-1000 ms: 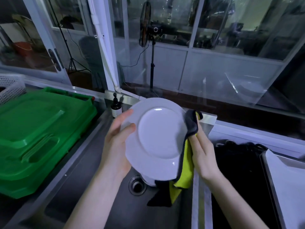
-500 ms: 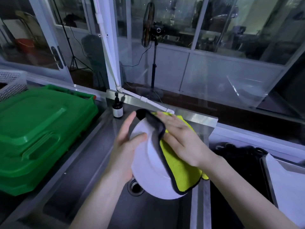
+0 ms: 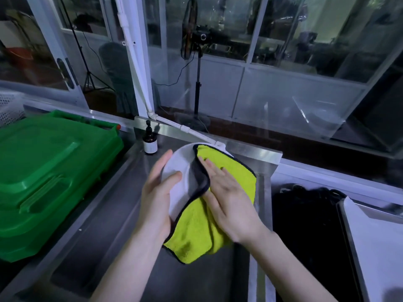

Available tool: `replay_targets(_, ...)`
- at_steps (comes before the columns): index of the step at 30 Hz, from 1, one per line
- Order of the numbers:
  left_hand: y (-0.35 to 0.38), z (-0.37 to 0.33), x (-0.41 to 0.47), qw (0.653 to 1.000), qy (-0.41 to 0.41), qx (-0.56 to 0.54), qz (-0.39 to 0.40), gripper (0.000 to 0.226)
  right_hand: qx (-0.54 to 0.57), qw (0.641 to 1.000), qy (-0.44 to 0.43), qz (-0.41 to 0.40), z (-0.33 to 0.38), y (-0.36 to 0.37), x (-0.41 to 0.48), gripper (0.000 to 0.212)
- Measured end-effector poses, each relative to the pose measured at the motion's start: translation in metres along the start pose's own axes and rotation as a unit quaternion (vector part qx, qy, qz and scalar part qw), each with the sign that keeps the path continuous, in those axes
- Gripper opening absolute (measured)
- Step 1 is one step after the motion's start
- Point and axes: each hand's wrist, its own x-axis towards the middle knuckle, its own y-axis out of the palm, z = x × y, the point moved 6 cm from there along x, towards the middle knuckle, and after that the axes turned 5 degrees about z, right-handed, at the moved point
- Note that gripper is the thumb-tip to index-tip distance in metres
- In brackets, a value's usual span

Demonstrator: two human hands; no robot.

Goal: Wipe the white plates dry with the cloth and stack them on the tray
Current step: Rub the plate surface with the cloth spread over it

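The plate (image 3: 175, 182) is held in the air over the sink (image 3: 104, 240), toward its back right corner. Bare steel of the basin shows to the left of and below the hands. A green box (image 3: 48, 171) lies along the sink's left rim, and a brown bottle (image 3: 150, 141) stands at its back edge. The tray (image 3: 375, 247) lies past the right rim, with a black heap (image 3: 309, 225) between the two.

Half a second ago the plate's lower rim showed under the cloth (image 3: 231, 177). Now the cloth hangs over that rim and the right hand (image 3: 226, 199) has slid lower.

The left hand (image 3: 156, 199) grips the plate's left rim, thumb on its face. The right hand lies flat, fingers straight, pressing the cloth onto the plate.
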Motion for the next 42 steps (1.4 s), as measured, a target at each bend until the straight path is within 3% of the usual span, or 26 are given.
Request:
replay_targets(3, -0.013, -0.004, 0.004, 0.998, -0.011, -0.049, -0.023, 0.050, 0.026, 0.997, 0.061, -0.026, -0.022, -0.007, -0.006, 0.048)
replay_targets(5, -0.019, -0.006, 0.008, 0.995, -0.012, -0.089, -0.032, 0.049, 0.045, 0.998, 0.034, -0.027, -0.012, 0.007, -0.027, 0.053)
replay_targets(9, -0.012, 0.003, 0.011, 0.998, -0.005, -0.043, -0.040, 0.050, 0.079, 0.997, -0.004, -0.017, 0.011, 0.044, -0.040, 0.061)
replay_targets(14, -0.009, 0.017, 0.020, 0.999, -0.024, -0.016, -0.044, 0.048, 0.077, 0.990, 0.110, -0.041, -0.027, 0.022, -0.006, 0.048)
replay_targets(18, -0.020, 0.023, 0.035, 0.997, -0.048, -0.046, -0.048, 0.052, 0.258, 0.935, 0.228, -0.079, -0.058, 0.017, -0.034, 0.025)
replay_targets(23, -0.034, 0.043, 0.051, 0.994, -0.098, -0.034, -0.030, 0.048, 0.355, 0.861, 0.323, -0.171, -0.077, 0.028, -0.077, 0.031)
replay_targets(25, -0.038, 0.053, 0.055, 0.991, -0.123, -0.035, -0.032, 0.049, 0.314, 0.875, 0.328, -0.165, -0.075, 0.031, -0.077, 0.022)
replay_targets(27, -0.038, 0.060, 0.059, 0.989, -0.142, -0.040, -0.031, 0.050, 0.186, 0.930, 0.299, -0.104, -0.069, 0.033, -0.072, 0.011)
replay_targets(30, -0.038, 0.064, 0.068, 0.987, -0.154, -0.044, -0.012, 0.053, -0.005, 0.969, 0.246, -0.038, -0.063, 0.037, -0.065, 0.043)
replay_targets(34, -0.034, 0.067, 0.081, 0.984, -0.177, -0.027, 0.014, 0.035, -0.144, 0.964, 0.218, -0.050, -0.058, 0.038, -0.054, 0.065)
replay_targets(39, -0.023, 0.084, 0.082, 0.967, -0.250, -0.056, 0.000, 0.047, -0.235, 0.939, 0.193, -0.159, -0.058, 0.037, -0.045, 0.037)
replay_targets(42, -0.018, 0.091, 0.078, 0.952, -0.297, -0.080, -0.011, 0.027, -0.229, 0.930, 0.163, -0.236, -0.056, 0.024, -0.046, 0.034)
